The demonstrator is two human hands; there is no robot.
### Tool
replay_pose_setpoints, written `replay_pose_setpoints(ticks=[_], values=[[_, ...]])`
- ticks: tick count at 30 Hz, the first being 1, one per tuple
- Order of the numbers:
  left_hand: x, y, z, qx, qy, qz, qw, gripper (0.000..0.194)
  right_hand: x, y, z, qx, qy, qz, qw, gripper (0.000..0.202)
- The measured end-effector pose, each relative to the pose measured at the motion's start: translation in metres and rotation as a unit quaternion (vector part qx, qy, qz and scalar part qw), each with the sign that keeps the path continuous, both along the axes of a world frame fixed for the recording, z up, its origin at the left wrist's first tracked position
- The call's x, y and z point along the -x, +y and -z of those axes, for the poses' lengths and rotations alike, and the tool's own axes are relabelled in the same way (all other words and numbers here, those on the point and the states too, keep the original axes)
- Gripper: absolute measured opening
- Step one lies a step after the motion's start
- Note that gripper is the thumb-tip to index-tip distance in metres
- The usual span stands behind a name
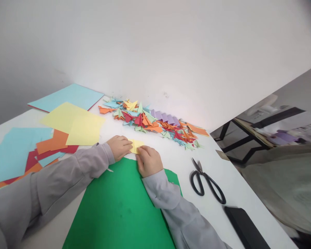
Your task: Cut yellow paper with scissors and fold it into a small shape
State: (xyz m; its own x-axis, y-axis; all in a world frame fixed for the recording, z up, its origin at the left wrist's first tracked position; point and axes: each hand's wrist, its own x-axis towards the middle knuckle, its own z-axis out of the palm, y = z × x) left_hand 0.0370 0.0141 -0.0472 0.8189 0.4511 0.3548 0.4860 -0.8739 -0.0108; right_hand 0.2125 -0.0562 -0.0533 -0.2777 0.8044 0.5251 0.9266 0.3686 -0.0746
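Observation:
A small piece of folded yellow paper (136, 145) lies on the white table just past the far edge of a green sheet (119, 204). My left hand (119, 147) has its fingers together on the paper's left side. On its right side, my right hand (149, 160) pinches the paper's edge between thumb and fingers. A crease runs across the paper near my left fingertips. Beyond my hands lies a long heap of small folded paper planes (145, 121) in orange, red, blue, green and yellow.
To the left are yellow sheets (85, 128), blue sheets (23, 145) and orange scraps (53, 141). A larger blue sheet (72, 95) lies by the wall. Black-handled scissors (202, 176), blades slightly apart, and a black flat object (245, 226) lie at right, near the table edge.

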Motion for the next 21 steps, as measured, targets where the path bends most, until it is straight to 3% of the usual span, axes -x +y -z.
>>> replay_pose_setpoints(ticks=[8,16,21], values=[[-0.003,-0.010,-0.008,-0.085,-0.086,0.058,0.991,0.025,-0.005,0.004,-0.007,-0.099,-0.012,-0.024,0.995,0.017],[-0.010,-0.025,-0.018,-0.157,-0.122,0.045,0.979,0.022,0.005,-0.004,-0.024,-0.169,-0.008,-0.076,0.983,0.015],[-0.012,-0.029,-0.019,-0.135,-0.117,0.058,0.982,0.022,0.006,-0.006,-0.026,-0.189,-0.031,-0.106,0.976,0.014]])
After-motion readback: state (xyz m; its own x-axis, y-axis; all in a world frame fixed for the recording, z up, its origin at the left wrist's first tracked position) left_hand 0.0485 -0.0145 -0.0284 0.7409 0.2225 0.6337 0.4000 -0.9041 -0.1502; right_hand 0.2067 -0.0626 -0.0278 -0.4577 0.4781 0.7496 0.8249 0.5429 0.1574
